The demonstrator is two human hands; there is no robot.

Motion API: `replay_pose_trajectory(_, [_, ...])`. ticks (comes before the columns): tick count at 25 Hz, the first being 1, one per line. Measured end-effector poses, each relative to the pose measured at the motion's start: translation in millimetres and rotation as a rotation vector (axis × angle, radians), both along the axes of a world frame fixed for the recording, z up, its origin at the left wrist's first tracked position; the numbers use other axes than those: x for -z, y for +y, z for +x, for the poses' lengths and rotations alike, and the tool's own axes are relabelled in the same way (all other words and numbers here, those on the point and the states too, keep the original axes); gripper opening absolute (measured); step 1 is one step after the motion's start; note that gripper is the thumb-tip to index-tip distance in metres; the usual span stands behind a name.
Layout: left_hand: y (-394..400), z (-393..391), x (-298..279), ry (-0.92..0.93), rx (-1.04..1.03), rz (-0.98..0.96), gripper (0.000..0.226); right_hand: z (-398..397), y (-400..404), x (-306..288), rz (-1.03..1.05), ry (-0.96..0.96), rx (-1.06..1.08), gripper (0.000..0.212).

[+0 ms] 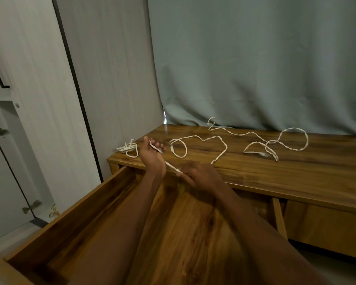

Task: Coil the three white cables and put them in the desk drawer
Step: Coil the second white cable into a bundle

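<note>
The left hand (152, 155) is raised palm-up over the desk's (275, 171) front left corner, its fingers curled round one end of a white braided cable (220, 153); the end lies across the fingertips, pointing away and to the left; from the heel of that hand the cable runs taut, down and to the right, to the right hand (199, 175), which pinches it between thumb and fingers just over the desk's front edge; the stretch between the two hands is straight, its long axis slanting from upper left to lower right; beyond the right hand the same cable climbs back onto the desktop, bends left and ends in a loose loop near the left hand. A second white cable (275, 140) sprawls in open loops farther right, near the curtain (255, 68); a third, coiled cable (130, 150) sits at the desk's left corner, just beside the left hand. The drawer (70, 212) stands pulled out beneath both forearms, beside a grey wardrobe (39, 99).
</note>
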State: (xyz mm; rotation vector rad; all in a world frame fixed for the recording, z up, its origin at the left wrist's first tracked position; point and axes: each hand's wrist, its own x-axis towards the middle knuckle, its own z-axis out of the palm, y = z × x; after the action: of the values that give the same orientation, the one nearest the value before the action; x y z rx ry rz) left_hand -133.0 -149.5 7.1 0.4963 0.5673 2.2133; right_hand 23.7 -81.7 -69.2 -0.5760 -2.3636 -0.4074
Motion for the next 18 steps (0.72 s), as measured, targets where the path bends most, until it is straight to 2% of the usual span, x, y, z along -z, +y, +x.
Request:
replay_pose_trajectory(1, [6.3,-4.1,1.6,0.148,-0.091,-0.080,0.037,2.2,0.6,-0.6,0.002,-0.010,-0.006,0.048])
replay_pose_trajectory(2, [10.5,-7.1,5.3,0.391,-0.196,-0.190,0.037,4.7,0.7,-2.5,0.000,0.001,-0.013,0.045])
replay_pose_trajectory(3, [13.2,-8.9,11.1,0.691,-0.290,-0.307,0.038,7.2,0.7,-4.8,-0.001,0.034,-0.025,0.042])
replay_pose_trajectory(5, [14.9,-9.9,23.5,1.225,-0.332,-0.474,0.042,11.1,2.0,-10.0,0.010,0.121,-0.041,0.041])
replay_pose_trajectory(7, [12.8,-10.6,28.4,1.486,-0.254,-0.599,0.054,14.3,6.3,-13.5,0.039,0.167,-0.012,0.040])
replay_pose_trajectory(9, [6.0,-7.3,28.5,1.587,-0.123,-0.705,0.072,16.6,11.9,-13.3,0.069,0.203,0.035,0.040])
replay_pose_trajectory(11, [-1.2,-3.9,27.5,1.544,0.063,-0.753,0.082,22.2,17.2,-13.6,0.050,0.268,0.050,0.040])
replay_pose_trajectory(13, [-6.3,-6.1,29.5,1.282,0.415,-0.701,0.078,30.2,20.0,-11.9,0.015,0.341,0.029,0.040])
replay_pose_trajectory(15, [-10.8,-10.7,29.2,0.933,0.803,-0.518,0.066,32.2,18.8,-11.1,-0.026,0.338,0.028,0.044])
replay_pose_trajectory(16, [-13.2,-11.8,28.5,0.795,0.910,-0.402,0.059,29.2,16.8,-10.5,-0.049,0.321,0.023,0.045])
replay_pose_trajectory(18, [-16.7,-6.9,24.3,0.553,0.968,-0.173,0.049,20.3,10.6,-9.2,-0.089,0.289,0.025,0.043])
